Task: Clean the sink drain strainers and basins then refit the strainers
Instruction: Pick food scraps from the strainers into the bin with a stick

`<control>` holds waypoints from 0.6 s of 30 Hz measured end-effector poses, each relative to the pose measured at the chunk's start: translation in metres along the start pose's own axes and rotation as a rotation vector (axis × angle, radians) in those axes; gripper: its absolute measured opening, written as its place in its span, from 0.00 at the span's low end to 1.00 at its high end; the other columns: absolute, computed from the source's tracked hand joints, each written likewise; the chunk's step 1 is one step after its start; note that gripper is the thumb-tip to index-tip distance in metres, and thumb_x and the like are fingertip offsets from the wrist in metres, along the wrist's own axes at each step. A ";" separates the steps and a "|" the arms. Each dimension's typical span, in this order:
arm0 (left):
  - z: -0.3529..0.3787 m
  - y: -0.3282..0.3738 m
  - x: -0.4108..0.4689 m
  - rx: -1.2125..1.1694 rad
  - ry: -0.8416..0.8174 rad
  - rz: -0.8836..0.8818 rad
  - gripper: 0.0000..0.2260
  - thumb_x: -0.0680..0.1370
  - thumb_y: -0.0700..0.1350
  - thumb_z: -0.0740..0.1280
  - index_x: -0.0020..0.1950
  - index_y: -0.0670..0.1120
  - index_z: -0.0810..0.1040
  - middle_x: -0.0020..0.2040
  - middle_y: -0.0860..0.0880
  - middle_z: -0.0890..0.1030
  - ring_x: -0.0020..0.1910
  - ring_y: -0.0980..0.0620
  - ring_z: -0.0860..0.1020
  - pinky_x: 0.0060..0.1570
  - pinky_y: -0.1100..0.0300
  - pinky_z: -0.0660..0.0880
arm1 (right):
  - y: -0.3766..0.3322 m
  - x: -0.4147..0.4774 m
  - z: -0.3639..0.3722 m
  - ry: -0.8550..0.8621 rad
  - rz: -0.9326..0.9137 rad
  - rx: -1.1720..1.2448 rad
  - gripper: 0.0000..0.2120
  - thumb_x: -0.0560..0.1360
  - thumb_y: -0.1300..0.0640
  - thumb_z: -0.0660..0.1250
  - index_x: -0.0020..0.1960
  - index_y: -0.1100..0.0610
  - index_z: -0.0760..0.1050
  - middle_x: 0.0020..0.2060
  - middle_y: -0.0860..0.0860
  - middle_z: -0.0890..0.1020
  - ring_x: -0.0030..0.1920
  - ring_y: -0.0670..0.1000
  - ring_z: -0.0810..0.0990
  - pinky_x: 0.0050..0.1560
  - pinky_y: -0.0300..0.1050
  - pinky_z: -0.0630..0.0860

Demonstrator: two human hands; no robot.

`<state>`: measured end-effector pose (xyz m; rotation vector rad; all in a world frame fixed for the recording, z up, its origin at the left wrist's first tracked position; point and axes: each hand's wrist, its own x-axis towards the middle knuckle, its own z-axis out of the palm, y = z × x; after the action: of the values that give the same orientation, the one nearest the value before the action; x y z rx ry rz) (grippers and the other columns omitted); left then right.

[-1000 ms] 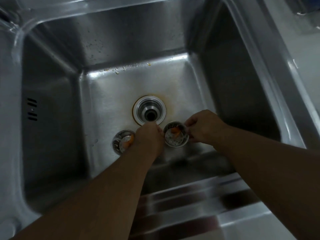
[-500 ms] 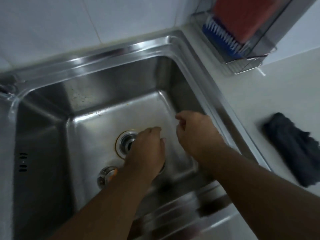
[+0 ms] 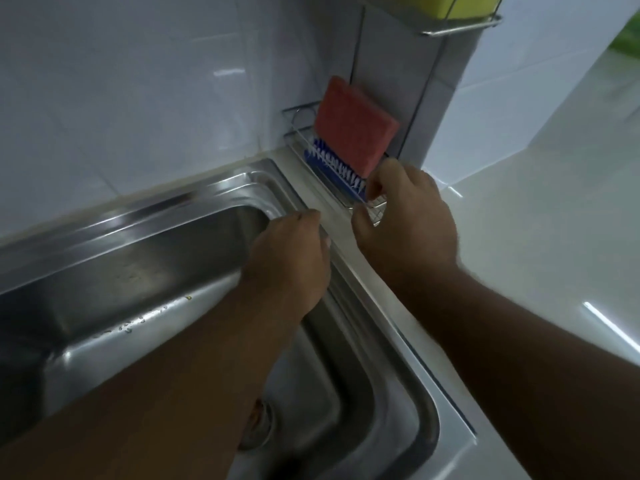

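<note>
Wire rack (image 3: 376, 211) on white counter (image 3: 526, 258)

Wall (image 3: 138, 98): glossy white tile, faint reflections | Corner: grey column (image 3: 433, 109) stood upright | Right: pale glossy countertop (image 3: 540, 244) | Light: was dim

My left hand (image 3: 291, 258): bare, over the sink (image 3: 207, 188) basin; one short pale nail shows.
My left forearm (image 3: 173, 375): bare to the frame edge, broad, across the sink.
My right hand (image 3: 405, 223): bare, just past the sink's right rim; slightly blurred.
My right forearm (image 3: 536, 341): bare, right of the sink.
</note>
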<state>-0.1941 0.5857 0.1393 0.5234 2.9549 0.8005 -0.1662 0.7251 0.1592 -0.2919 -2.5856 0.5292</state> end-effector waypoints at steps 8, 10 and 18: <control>0.007 0.003 -0.001 -0.009 -0.006 -0.012 0.19 0.83 0.49 0.63 0.73 0.45 0.71 0.66 0.47 0.77 0.67 0.47 0.74 0.61 0.53 0.72 | 0.015 0.003 0.000 0.074 0.137 -0.022 0.25 0.70 0.47 0.75 0.62 0.47 0.68 0.56 0.48 0.71 0.52 0.46 0.67 0.41 0.44 0.77; 0.009 0.000 -0.005 -0.018 -0.015 -0.019 0.17 0.83 0.48 0.63 0.70 0.45 0.72 0.65 0.47 0.78 0.65 0.48 0.74 0.58 0.55 0.72 | 0.021 0.001 0.000 0.062 0.178 -0.059 0.26 0.70 0.46 0.75 0.63 0.45 0.68 0.59 0.49 0.69 0.55 0.49 0.70 0.43 0.48 0.80; 0.015 -0.002 -0.009 -0.011 -0.029 -0.012 0.19 0.82 0.48 0.63 0.72 0.44 0.71 0.68 0.47 0.76 0.68 0.48 0.72 0.64 0.53 0.71 | 0.040 0.008 0.006 -0.027 0.271 -0.012 0.30 0.74 0.46 0.71 0.73 0.40 0.64 0.79 0.47 0.56 0.75 0.56 0.62 0.62 0.55 0.75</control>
<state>-0.1845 0.5883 0.1244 0.5123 2.9232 0.8001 -0.1715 0.7616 0.1410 -0.6497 -2.5904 0.6150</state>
